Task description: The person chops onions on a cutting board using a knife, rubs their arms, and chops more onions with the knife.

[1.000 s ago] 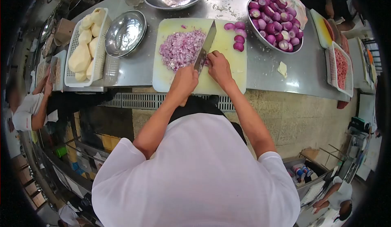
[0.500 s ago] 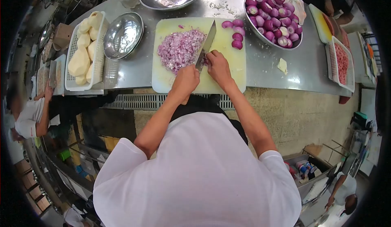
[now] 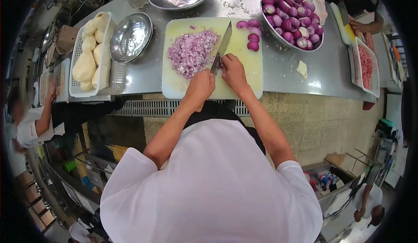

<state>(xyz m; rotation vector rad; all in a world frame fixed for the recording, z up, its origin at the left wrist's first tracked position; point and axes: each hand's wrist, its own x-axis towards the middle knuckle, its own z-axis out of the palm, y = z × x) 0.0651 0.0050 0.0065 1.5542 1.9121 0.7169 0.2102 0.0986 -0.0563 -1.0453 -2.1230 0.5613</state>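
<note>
My left hand (image 3: pixel 200 87) is closed around the handle of a large knife (image 3: pixel 224 42), whose blade points away from me over the cutting board (image 3: pixel 174 88). Right of the blade, my right hand (image 3: pixel 234 72) has its fingers curled on a purple onion piece, mostly hidden beneath them. A heap of chopped onion (image 3: pixel 191 53) lies left of the knife. Several peeled onion halves (image 3: pixel 253 37) rest at the board's upper right.
Left of the board are a metal bowl (image 3: pixel 130 37) and a white basket (image 3: pixel 104 75) of peeled roots. Another bowl (image 3: pixel 163 1) stands behind. To the right are a bowl of onions (image 3: pixel 294 21), a scrap (image 3: pixel 302 69) and a meat basket (image 3: pixel 375 90). Co-workers stand at both sides.
The knife and my hands stay close together on the board, with only slight shifts. At the upper right, a co-worker's hands have moved and a knife blade now shows there.
</note>
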